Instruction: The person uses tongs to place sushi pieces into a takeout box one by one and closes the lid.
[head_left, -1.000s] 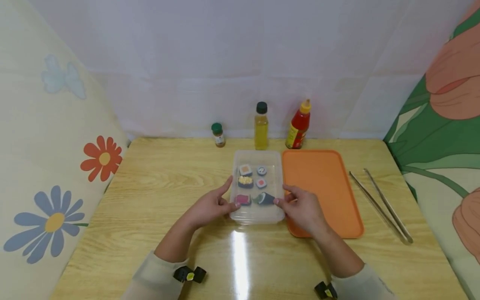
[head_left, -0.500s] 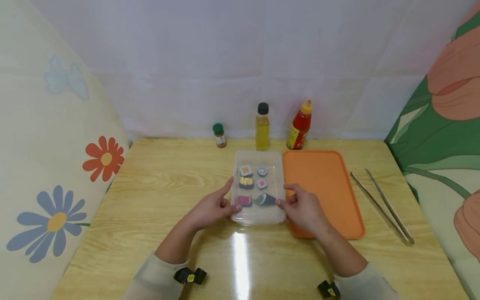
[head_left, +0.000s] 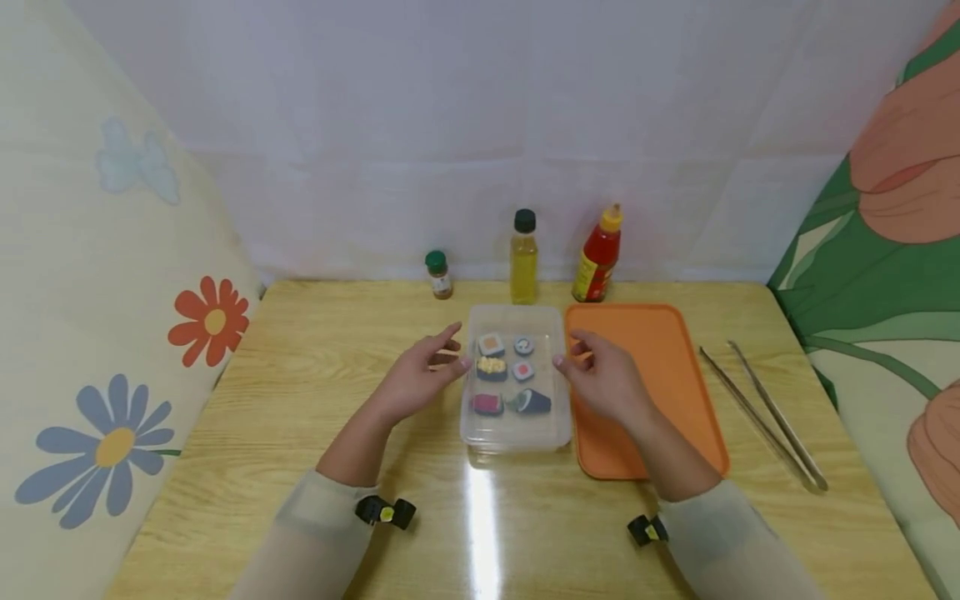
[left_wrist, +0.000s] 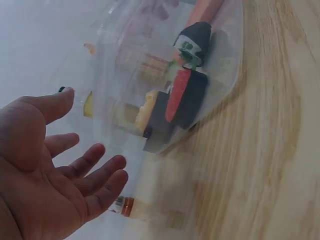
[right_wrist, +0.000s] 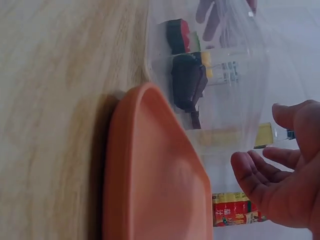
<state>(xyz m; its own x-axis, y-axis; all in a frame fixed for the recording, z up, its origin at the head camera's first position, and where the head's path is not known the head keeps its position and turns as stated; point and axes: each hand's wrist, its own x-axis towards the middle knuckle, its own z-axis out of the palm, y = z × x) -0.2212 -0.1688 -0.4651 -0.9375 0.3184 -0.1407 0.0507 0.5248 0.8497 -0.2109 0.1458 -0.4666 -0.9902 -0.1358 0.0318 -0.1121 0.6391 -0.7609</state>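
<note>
A clear plastic box [head_left: 517, 437] stands mid-table, holding several toy-like sushi pieces. Among them are a dark cone-shaped roll [head_left: 533, 402], a yellow-topped piece [head_left: 491, 367] and a pink-topped piece [head_left: 487, 404]. My left hand [head_left: 416, 379] hovers at the box's left side, palm towards it, fingers loosely spread. Over on the right side, my right hand [head_left: 603, 379] mirrors it, above the orange tray's left part. Both wrist views show the left hand [left_wrist: 60, 165] and right hand [right_wrist: 290, 175] holding nothing, apart from the box walls.
The orange tray [head_left: 667, 442] lies right beside the box. Metal tongs [head_left: 765, 417] lie farther right. Behind stand a green-capped spice jar [head_left: 438, 277], an oil bottle [head_left: 523, 271] and a red sauce bottle [head_left: 597, 262], near the white backdrop.
Both hands have let go of the box's lower sides and moved up and away from it. The box and the sushi pieces stay where they were.
</note>
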